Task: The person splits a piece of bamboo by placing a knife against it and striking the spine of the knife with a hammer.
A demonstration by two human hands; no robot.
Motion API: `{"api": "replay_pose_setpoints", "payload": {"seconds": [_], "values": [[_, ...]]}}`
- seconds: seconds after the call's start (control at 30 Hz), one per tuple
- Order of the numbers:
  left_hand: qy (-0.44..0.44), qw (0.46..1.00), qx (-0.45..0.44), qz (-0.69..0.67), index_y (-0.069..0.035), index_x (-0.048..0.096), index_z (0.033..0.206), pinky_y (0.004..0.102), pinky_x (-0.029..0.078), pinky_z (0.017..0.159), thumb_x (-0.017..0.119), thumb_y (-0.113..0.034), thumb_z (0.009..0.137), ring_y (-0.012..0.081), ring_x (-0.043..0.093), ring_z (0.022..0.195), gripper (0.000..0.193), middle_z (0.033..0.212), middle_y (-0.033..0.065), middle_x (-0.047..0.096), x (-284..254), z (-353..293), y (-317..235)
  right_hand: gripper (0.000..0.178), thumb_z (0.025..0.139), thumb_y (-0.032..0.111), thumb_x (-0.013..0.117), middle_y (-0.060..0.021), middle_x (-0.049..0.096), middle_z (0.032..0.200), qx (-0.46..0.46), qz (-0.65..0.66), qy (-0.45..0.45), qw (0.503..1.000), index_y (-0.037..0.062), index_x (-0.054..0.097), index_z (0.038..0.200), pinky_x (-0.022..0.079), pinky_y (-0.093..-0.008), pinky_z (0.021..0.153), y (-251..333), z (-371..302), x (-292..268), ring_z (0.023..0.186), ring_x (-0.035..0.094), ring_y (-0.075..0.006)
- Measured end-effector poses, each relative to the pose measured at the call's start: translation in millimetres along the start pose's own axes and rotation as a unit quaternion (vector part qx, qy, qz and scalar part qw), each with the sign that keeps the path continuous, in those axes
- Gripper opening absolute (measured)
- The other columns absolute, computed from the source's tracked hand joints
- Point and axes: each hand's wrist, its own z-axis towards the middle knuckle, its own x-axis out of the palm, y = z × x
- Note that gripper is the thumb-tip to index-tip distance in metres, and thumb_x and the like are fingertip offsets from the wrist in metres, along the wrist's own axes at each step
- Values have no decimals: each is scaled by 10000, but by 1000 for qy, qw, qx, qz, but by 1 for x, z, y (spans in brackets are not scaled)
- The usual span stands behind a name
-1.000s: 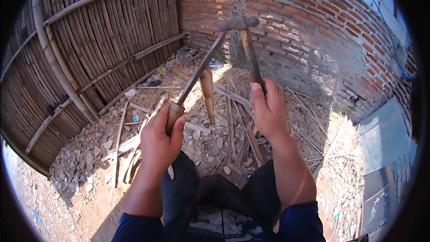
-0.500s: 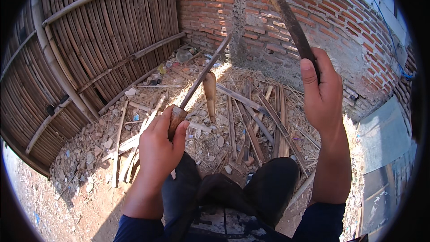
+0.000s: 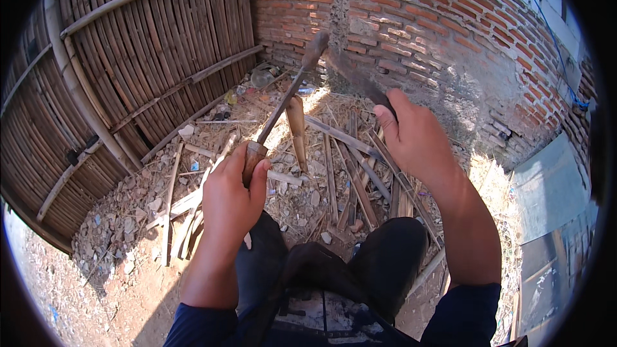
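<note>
My left hand (image 3: 231,196) is closed around the wooden handle of a long-bladed knife (image 3: 278,110), its narrow metal blade slanting away up to the right. A pale brown piece of bamboo (image 3: 296,130) stands just right of the blade; whether the blade touches it I cannot tell. My right hand (image 3: 414,132) grips the dark handle of a hammer (image 3: 315,50). The hammer's head is at the far end of the blade, overlapping it in view, and motion blurs its shaft.
Split bamboo strips (image 3: 353,180) lie on the rubble and straw between my knees and the brick wall (image 3: 411,32). More strips (image 3: 186,212) lie at left. A bamboo slat fence (image 3: 160,45) borders the left side; grey sheets (image 3: 553,186) stand at right.
The hammer has swung down and left, from raised high at the right to the far end of the blade. My left hand and the knife have barely moved.
</note>
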Motion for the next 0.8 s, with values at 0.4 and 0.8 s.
{"api": "replay_pose_setpoints", "payload": {"seconds": [0.4,0.8], "values": [[4,1000,-11,-11,71,642,1233,470,552,708,724,-237,938,428,697,795,435,888,260,703,1,-3,5,333,1075,341,510,-203,646,748,-44,19,-95,994,14,566,1103,462,-518,628,8,11,-8,712,645,-457],[-5,1000,-8,-14,71,652,1236,431,541,709,709,-208,934,395,714,798,415,900,250,715,-1,-5,5,299,1057,324,527,-216,645,742,-12,57,-66,996,27,534,1025,489,-563,651,23,20,-10,745,664,-463]]}}
